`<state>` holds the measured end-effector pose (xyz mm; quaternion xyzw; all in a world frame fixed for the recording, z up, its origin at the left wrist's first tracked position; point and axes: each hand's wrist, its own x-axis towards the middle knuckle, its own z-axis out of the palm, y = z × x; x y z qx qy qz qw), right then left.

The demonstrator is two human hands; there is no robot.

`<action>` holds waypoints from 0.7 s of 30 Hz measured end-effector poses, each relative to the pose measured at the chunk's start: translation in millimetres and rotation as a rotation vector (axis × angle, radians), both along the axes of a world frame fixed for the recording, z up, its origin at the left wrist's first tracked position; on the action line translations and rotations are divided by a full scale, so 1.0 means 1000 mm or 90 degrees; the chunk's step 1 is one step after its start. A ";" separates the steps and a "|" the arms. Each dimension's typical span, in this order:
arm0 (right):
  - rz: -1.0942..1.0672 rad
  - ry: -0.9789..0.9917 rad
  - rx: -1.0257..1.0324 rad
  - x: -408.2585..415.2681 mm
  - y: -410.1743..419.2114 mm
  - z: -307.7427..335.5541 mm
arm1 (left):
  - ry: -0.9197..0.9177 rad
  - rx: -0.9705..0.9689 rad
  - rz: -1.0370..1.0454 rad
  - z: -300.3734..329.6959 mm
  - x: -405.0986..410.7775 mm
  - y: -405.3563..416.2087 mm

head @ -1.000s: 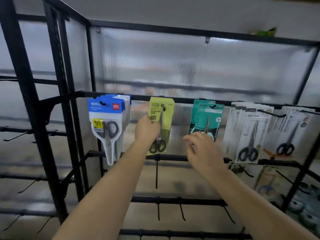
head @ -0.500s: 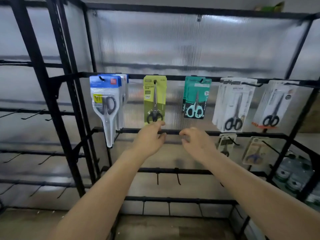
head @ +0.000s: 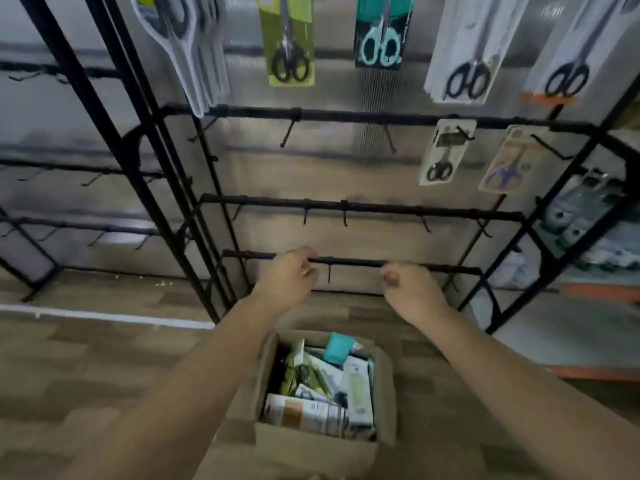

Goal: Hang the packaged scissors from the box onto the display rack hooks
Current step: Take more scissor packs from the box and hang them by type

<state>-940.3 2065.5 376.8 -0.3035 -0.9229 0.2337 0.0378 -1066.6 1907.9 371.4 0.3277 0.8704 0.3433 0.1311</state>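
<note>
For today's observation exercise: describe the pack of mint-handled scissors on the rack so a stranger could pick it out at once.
Start at the black display rack and look along its top row of hanging packs. The teal pack hangs third from the left, between a lime-green pack and a stack of white packs. Its scissors alone have pale mint handles; the neighbours' are black.

Floor (head: 86, 375): wood-pattern planks in mixed brown tones, with a white strip (head: 104, 317) running along the left. Backing: ribbed translucent panel (head: 346, 174) behind the frame, lit softly from behind. Right side: black shelving unit (head: 568, 244) holding blurred white and green goods, orange shelf edge (head: 602, 292) below it.
</note>
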 end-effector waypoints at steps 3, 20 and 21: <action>0.008 -0.048 -0.026 0.009 -0.003 -0.064 | -0.028 -0.067 0.010 -0.061 0.002 -0.006; -0.087 -0.238 -0.259 0.008 0.025 -0.581 | -0.131 -0.409 -0.044 -0.565 -0.020 -0.013; -0.077 -0.235 -0.259 0.003 0.026 -0.604 | -0.121 -0.405 -0.046 -0.587 -0.024 -0.012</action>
